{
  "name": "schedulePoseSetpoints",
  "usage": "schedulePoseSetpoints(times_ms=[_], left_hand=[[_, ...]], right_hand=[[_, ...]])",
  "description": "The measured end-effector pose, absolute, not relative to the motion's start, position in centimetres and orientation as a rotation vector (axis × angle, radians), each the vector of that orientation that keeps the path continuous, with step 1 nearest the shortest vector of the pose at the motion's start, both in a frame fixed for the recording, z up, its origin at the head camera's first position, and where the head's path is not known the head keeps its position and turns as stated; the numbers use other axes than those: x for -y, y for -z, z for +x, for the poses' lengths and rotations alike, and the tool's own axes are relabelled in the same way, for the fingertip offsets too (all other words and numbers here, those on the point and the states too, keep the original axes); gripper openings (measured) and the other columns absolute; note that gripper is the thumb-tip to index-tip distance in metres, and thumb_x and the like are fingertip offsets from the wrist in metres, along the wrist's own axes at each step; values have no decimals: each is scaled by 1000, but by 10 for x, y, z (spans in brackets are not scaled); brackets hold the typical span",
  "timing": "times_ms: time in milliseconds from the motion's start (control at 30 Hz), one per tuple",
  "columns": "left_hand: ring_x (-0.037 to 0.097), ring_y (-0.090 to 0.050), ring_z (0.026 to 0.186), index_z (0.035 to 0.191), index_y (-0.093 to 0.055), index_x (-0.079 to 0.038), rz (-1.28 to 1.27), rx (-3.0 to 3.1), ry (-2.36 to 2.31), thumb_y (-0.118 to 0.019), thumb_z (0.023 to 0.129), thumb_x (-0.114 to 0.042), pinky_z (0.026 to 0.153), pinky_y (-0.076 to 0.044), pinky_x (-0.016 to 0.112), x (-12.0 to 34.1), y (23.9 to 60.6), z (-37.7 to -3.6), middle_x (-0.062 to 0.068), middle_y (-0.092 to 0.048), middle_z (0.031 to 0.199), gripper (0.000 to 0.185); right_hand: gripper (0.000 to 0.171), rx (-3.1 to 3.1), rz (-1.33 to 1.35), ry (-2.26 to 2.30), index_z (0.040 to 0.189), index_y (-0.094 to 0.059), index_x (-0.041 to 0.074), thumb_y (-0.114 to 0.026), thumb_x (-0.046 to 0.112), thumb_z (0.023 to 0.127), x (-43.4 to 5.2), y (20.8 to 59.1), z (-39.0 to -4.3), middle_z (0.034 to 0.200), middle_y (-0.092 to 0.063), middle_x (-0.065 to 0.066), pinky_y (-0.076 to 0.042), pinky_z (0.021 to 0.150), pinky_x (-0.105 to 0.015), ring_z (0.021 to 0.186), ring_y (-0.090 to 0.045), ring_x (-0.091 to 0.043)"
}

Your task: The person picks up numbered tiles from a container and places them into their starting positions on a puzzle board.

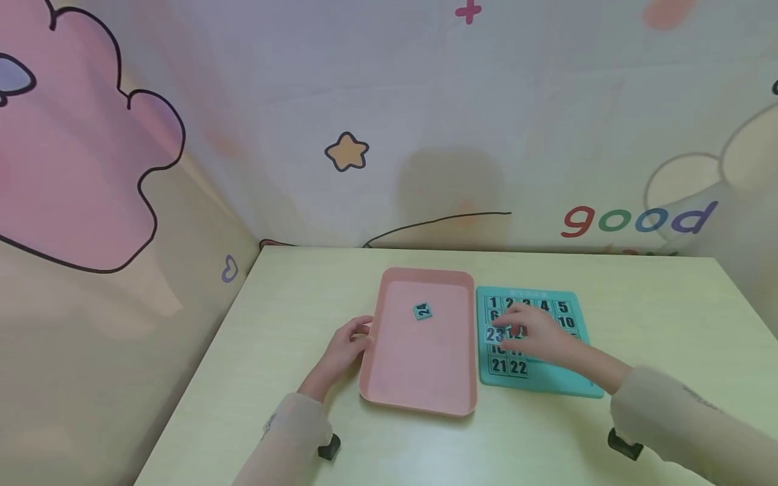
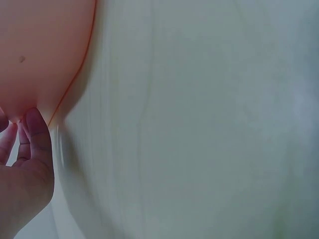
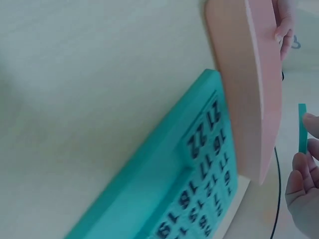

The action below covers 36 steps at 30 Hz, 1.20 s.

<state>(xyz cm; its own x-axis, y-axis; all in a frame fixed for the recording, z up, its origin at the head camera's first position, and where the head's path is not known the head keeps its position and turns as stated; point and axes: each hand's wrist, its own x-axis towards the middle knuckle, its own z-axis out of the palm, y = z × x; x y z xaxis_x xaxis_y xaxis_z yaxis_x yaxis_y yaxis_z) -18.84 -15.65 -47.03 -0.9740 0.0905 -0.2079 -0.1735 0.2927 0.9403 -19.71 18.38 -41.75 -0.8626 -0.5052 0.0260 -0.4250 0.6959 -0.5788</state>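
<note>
Above the left columns of the teal number board (image 1: 562, 383), my right hand (image 1: 537, 335) pinches a number tile marked 23 (image 1: 495, 335). In the right wrist view the tile (image 3: 303, 129) shows edge-on between thumb and fingers, raised clear of the board. Tiles 21 and 22 sit in the board's bottom row, with a bare recess to their right; the hand covers part of the middle rows. My left hand (image 1: 342, 349) grips the left rim of the pink tray (image 1: 419, 364). A loose tile marked 24 (image 1: 422, 311) lies turned sideways inside the tray.
Tray and board lie side by side on the pale table (image 1: 292, 290), almost touching. A printed cloth wall (image 1: 389, 101) stands behind the table's far edge, with another on the left. Table surface extends to the right of the board.
</note>
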Motion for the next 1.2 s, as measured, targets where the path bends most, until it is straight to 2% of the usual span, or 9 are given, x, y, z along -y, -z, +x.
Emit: schedulePoseSetpoints(times_ms=[267, 500, 833, 1200], left_hand=[[17, -51, 84, 125, -44, 0, -66, -2344, -1743, -48, 85, -2, 73, -45, 26, 158, 470, -189, 19, -49, 107, 41], [16, -51, 84, 125, -44, 0, -55, -2331, -1747, -48, 85, -2, 73, -45, 26, 160, 472, -190, 19, -49, 108, 41], [15, -51, 81, 125, -44, -1, -54, -2329, -1767, -49, 83, -1, 72, -45, 26, 160, 477, -191, 19, -50, 106, 42], [16, -52, 82, 125, -45, -1, -57, -2333, -1760, -48, 83, -1, 73, -45, 27, 158, 474, -189, 19, -50, 107, 41]], right_hand=[[29, -2831, -797, 897, 100, -64, 4, -69, 12, 72, -217, 439, -185, 92, -58, -4, -42, 56, -19, 69, -48, -9], [29, -2877, -812, 885, 97, -65, 2, -70, 9, 69, -236, 458, -178, 86, -55, 1, -36, 53, -17, 66, -38, 1], [30, -2869, -738, 793, 97, -65, 3, -70, 11, 69, -246, 471, -173, 89, -56, -2, -39, 56, -19, 69, -43, -4], [29, -2870, -768, 763, 97, -65, 2, -69, 10, 70, -249, 483, -173, 88, -54, 0, -40, 58, -20, 70, -44, -3]])
